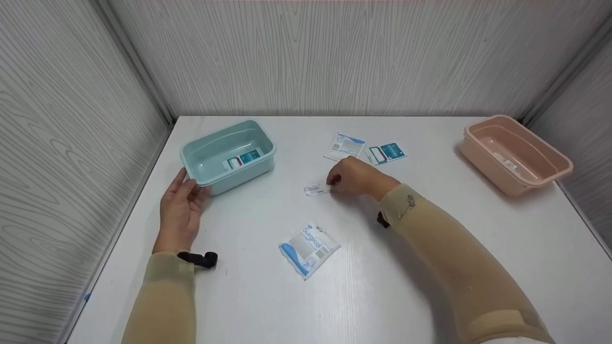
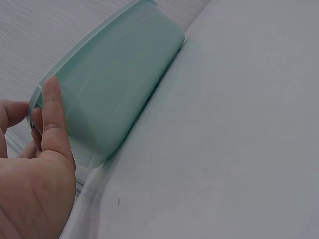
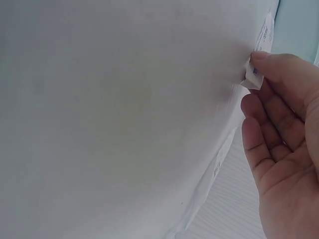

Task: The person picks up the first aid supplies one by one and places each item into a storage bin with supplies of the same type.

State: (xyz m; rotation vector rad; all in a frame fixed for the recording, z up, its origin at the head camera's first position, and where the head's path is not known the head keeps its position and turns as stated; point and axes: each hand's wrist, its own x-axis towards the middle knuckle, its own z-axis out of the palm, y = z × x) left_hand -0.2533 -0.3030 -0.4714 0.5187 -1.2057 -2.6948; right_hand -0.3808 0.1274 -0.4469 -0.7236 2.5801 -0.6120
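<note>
Tabletop [image 1: 239, 306], white, spreads across the middle and bottom of the head view as we look down on it. Near the centre of the frame, we find the small printed packet [image 1: 316, 189], its right end pinched between thumb and finger of the right hand [image 1: 353, 177]; we cannot tell whether its underside touches the surface. To the left of centre, the left hand [image 1: 180, 210] grips the rim of the teal tub [image 1: 239, 179] at its lower-left corner, and in the left wrist view we see one finger lying straight along the outer wall. Inside that tub, a teal-and-white sachet [image 1: 243, 159] lies flat on the floor. Just above the right hand, we see a blue-and-white packet [image 1: 343, 145], and right beside it a green-labelled packet [image 1: 386, 153]. Below the centre lies a square packet [image 1: 310, 251] marked "Surgical", near neither tub. At the right of the frame, we note a peach tub [image 1: 511, 184] with a small whitish packet [image 1: 506, 163] inside, its print too small for us to read. Across the top runs a pale wood-grained wall [image 1: 315, 62], and tan sleeves [image 1: 454, 253] cover both forearms.
</note>
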